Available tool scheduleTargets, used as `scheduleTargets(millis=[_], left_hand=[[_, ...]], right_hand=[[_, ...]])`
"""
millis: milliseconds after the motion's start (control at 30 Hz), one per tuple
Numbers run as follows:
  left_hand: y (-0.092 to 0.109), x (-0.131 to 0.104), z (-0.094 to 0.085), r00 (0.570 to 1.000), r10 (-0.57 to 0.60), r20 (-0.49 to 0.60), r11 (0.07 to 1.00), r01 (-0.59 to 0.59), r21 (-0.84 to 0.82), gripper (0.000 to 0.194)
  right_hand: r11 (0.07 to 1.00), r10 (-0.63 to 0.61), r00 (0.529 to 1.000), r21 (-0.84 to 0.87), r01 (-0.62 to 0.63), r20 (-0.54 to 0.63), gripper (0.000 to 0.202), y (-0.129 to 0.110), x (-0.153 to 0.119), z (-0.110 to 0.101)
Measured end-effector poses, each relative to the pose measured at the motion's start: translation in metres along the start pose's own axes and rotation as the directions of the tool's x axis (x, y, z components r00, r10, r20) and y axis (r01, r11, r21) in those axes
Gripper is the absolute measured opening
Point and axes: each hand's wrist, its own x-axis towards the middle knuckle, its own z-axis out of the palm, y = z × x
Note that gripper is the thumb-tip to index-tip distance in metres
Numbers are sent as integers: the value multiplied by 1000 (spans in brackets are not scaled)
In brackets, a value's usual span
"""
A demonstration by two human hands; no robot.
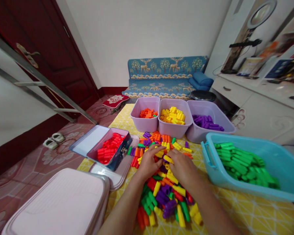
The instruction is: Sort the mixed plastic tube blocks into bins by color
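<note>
Has left hand (149, 163) and right hand (181, 166) amid plastic pieces (166, 189), with bent fingers (173, 155), can't tell if gripping, with turquoise tub (218, 180) at three o'clock

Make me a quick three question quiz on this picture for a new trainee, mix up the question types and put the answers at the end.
1. Which colour are the pieces in the turquoise tub? A) red B) green C) purple
2. True or false: the middle lilac bin holds yellow pieces.
3. What lies beneath both the left hand and the right hand?

Key:
1. B, green pieces
2. True
3. The mixed-colour pile
</note>
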Motion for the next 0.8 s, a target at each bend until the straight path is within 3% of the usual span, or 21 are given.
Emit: scheduleTargets(millis=[200, 533, 667, 800], left_hand=[[0, -1, 0, 1000, 1, 17, 1000, -1, 12, 65], [2, -1, 2, 999, 34, 5, 998, -34, 61, 62], [5, -3, 2, 997, 82, -13, 981, -79, 175, 61], [11, -3, 1, 985, 172, -11, 953, -163, 254, 66]], right_hand=[[997, 33, 999, -74, -34, -24, 32, -7, -2, 5], [999, 36, 999, 8, -36, 8, 39, -1, 2, 18], [988, 19, 999, 154, -12, -49, 39, 11, 6, 22], [903, 107, 993, 423, -73, -55, 36, 23, 12, 26]])
